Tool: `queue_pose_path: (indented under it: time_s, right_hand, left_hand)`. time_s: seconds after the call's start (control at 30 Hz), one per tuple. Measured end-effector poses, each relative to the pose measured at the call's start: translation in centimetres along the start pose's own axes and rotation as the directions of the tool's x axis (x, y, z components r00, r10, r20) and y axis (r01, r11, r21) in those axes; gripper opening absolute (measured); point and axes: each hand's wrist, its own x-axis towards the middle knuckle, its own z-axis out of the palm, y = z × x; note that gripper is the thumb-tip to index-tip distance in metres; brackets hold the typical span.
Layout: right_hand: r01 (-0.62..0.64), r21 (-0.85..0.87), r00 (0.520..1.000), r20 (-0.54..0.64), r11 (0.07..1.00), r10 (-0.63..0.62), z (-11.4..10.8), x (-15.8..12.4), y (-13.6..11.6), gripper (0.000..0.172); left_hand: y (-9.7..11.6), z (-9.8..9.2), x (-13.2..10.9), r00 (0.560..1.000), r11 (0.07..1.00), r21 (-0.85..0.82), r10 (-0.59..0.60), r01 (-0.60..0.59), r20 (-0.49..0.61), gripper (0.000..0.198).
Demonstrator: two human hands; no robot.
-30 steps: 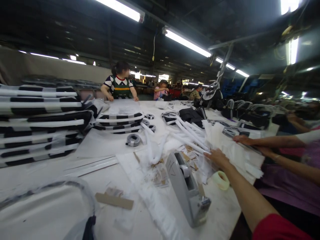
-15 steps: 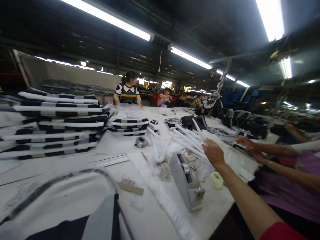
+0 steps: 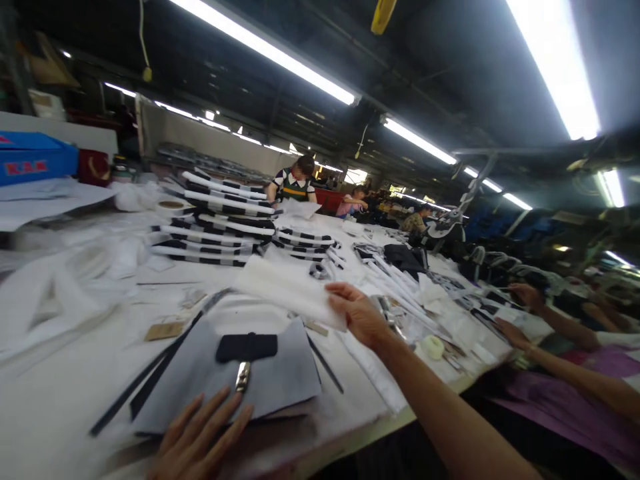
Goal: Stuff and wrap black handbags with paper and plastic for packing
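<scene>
A grey bag point(image 3: 200, 380) with a black patch and a metal clasp point(image 3: 243, 377) lies on the table at the front. My left hand point(image 3: 203, 433) rests on its lower edge, fingers spread, just below the clasp. Above the bag's right side, my right hand point(image 3: 357, 313) pinches the right end of a white translucent sheet point(image 3: 285, 287). That sheet stretches leftward over the top of the bag. Dark straps point(image 3: 150, 373) stick out from the bag's left side.
Striped black-and-white bundles point(image 3: 225, 223) are stacked behind. White tubes point(image 3: 400, 287) and a roll of tape point(image 3: 431, 347) lie to the right. A co-worker's hands point(image 3: 515, 333) are at the right edge. A blue box point(image 3: 35, 159) stands far left.
The view has swung left. My right hand has moved from the white tubes to over the bag and now holds a white sheet. My left hand has come into view on the bag.
</scene>
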Motion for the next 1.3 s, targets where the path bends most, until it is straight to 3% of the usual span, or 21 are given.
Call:
queue_pose_path:
  time_s: [0.07,0.1,0.17,0.23,0.3,0.4,0.63,0.77,0.87,0.97,1.07,1.17,1.3]
  right_hand:
    - [-0.091,-0.142,0.980,0.166,0.986,0.114,4.2,-1.4,2.4,0.041]
    - [-0.075,-0.263,0.967,0.216,0.962,0.134,5.9,-2.0,3.5,0.037]
    - [0.075,-0.527,0.957,0.276,0.847,0.087,8.4,-2.9,5.3,0.028]
    - [0.284,-0.708,0.934,0.356,0.647,-0.020,9.7,-3.2,6.4,0.022]
    - [0.441,-0.769,0.890,0.443,0.462,-0.111,10.2,-3.2,6.8,0.020]
    - [0.554,-0.760,0.831,0.530,0.341,-0.170,10.4,-3.3,6.7,0.022]
    - [0.600,-0.718,0.771,0.637,0.352,-0.015,11.1,-4.3,7.0,0.046]
    - [0.669,-0.669,0.711,0.703,0.325,-0.018,10.8,-4.4,7.0,0.057]
    - [0.636,-0.649,0.742,0.663,0.417,-0.101,10.2,-4.8,6.0,0.051]
    - [0.557,-0.588,0.806,0.552,0.586,-0.212,9.9,-5.3,4.1,0.045]
    - [0.481,-0.529,0.847,0.486,0.699,-0.215,9.7,-5.7,3.3,0.042]
    - [0.439,-0.577,0.860,0.491,0.689,-0.137,9.2,-5.6,4.6,0.041]
    - [0.475,-0.689,0.849,0.523,0.548,-0.077,8.8,-5.8,7.8,0.040]
  left_hand:
    - [0.7,-0.6,0.2,0.995,1.000,-0.013,-0.011,0.012,0.100,0.057]
    - [1.0,-1.0,0.4,0.992,1.000,-0.011,-0.013,0.015,0.126,0.055]
    - [1.4,-1.7,0.6,0.973,0.999,0.019,-0.030,0.027,0.230,0.047]
    - [1.5,-2.1,0.7,0.944,0.999,0.029,-0.051,0.044,0.326,0.048]
    - [1.6,-2.3,0.8,0.931,0.998,0.031,-0.058,0.050,0.360,0.051]
    - [1.7,-2.3,0.8,0.935,0.997,0.048,-0.070,0.056,0.349,0.048]
    - [1.9,-2.5,0.8,0.926,0.998,0.020,-0.055,0.052,0.372,0.047]
    - [1.9,-2.6,0.9,0.925,0.998,0.023,-0.059,0.055,0.375,0.051]
    - [1.8,-2.6,0.7,0.935,0.999,0.035,-0.051,0.041,0.351,0.053]
    - [1.6,-2.4,0.4,0.941,0.999,0.029,-0.037,0.029,0.336,0.048]
    - [1.4,-2.2,0.2,0.944,0.999,0.015,-0.034,0.031,0.327,0.045]
    - [1.4,-2.1,0.3,0.947,0.999,0.008,-0.036,0.035,0.318,0.045]
    - [1.7,-2.4,0.8,0.938,0.999,0.029,-0.046,0.039,0.344,0.043]
